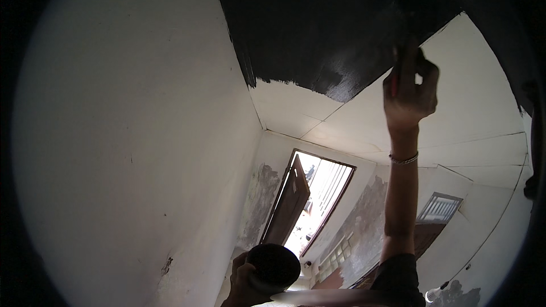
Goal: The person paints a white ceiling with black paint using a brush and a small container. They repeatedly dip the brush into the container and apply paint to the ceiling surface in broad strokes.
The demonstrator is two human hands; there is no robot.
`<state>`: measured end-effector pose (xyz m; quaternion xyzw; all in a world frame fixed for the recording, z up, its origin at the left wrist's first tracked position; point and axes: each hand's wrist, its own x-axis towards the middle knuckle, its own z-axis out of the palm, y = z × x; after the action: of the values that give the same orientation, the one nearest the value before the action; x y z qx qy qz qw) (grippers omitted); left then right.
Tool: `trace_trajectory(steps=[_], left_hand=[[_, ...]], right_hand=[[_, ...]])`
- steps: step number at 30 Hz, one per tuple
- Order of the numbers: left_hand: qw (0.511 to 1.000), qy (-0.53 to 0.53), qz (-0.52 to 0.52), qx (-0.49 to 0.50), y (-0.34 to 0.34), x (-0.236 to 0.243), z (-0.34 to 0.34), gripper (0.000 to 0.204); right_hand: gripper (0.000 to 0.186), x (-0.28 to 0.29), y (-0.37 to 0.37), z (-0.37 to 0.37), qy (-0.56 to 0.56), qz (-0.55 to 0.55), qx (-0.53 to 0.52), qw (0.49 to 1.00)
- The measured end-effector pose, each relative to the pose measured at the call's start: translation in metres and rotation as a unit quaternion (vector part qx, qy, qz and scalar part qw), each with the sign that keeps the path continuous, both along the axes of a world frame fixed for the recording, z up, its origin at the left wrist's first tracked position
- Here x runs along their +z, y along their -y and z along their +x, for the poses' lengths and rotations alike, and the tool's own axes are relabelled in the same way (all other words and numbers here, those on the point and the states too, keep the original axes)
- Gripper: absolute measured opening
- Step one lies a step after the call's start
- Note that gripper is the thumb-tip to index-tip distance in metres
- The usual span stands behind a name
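Observation:
My right hand (412, 88) is raised overhead at the right, its fingers closed around a thin paintbrush (394, 82) with a reddish handle. The brush's far end melts into the dark ceiling, so its bristles cannot be made out. Black paint (307, 34) covers a wide patch of the ceiling, with a ragged near edge and a wet sheen in one spot. Low in the picture, my left hand (242, 284) grips a round dark pot (274, 267) by its side. What is inside the pot is too dark to tell.
Unpainted pale ceiling panels (335, 119) border the black. A white wall (131, 136) fills the left. Beyond the pot are a half-open brown door (287, 204) and a barred opening with bright daylight. At the right, a wire runs down to a light bulb (435, 294).

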<state>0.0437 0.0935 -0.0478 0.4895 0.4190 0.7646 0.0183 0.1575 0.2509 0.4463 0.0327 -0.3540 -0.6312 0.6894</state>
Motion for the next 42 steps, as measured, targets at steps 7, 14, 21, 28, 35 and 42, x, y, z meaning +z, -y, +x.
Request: trace_trajectory(steps=[7,14,21,28,35,42], left_hand=[[0.979,-0.156,-0.003,0.128,0.002,0.012,0.002,0.105],[0.988,-0.137,-0.008,0.075,0.017,0.013,-0.001,0.106],[0.993,-0.113,-0.003,0.046,0.019,0.014,-0.002,0.108],[0.991,-0.119,-0.021,0.060,0.018,0.016,-0.001,0.109],[0.989,-0.124,-0.062,0.057,0.022,0.015,0.001,0.108],[0.991,-0.104,-0.023,0.076,0.015,0.006,0.004,0.104]], right_hand=[[0.031,0.004,-0.050,-0.019,0.018,-0.042,-0.058,0.997],[0.033,-0.111,-0.117,-0.003,0.170,-0.279,0.048,0.944],[0.020,-0.111,-0.101,0.025,0.045,-0.250,0.332,0.908],[0.027,-0.025,-0.048,0.056,-0.022,-0.038,0.326,0.944],[0.012,0.000,-0.055,0.041,-0.060,-0.005,0.141,0.988],[0.031,-0.060,-0.134,0.002,-0.018,-0.152,0.159,0.975]])
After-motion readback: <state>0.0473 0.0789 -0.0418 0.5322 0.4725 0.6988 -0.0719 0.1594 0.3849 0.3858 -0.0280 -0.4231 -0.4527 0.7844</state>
